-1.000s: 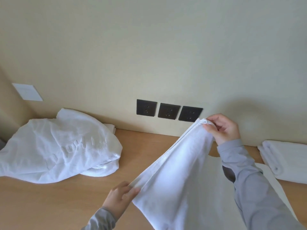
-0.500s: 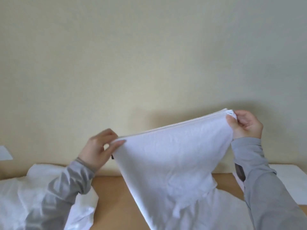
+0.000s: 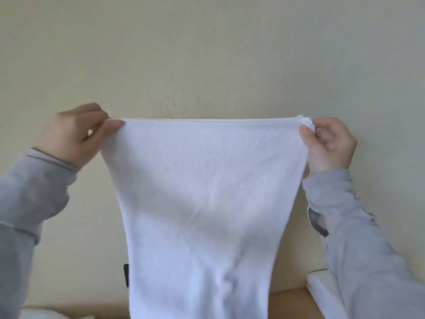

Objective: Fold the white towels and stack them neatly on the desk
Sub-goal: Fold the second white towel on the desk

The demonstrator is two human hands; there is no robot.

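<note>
Head view: your white towel (image 3: 207,203) hangs mid-frame with its top edge pulled flat. Your left hand (image 3: 76,134) and right hand (image 3: 326,146) each pinch a top corner. Keep them level and match the corners before lowering to the desk (image 3: 289,302) at the bottom.

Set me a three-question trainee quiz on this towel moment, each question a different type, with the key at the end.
1. True or false: the white towel lies flat.
2. Look at the left hand and the right hand. Which pinches the towel's top edge? A) left only B) right only C) both
3. Fill in: the towel's top edge is held roughly ____ (level / vertical).

Key
1. False. It is held up in front of the wall and hangs down.
2. C. Each hand pinches one top corner.
3. Level.
</note>
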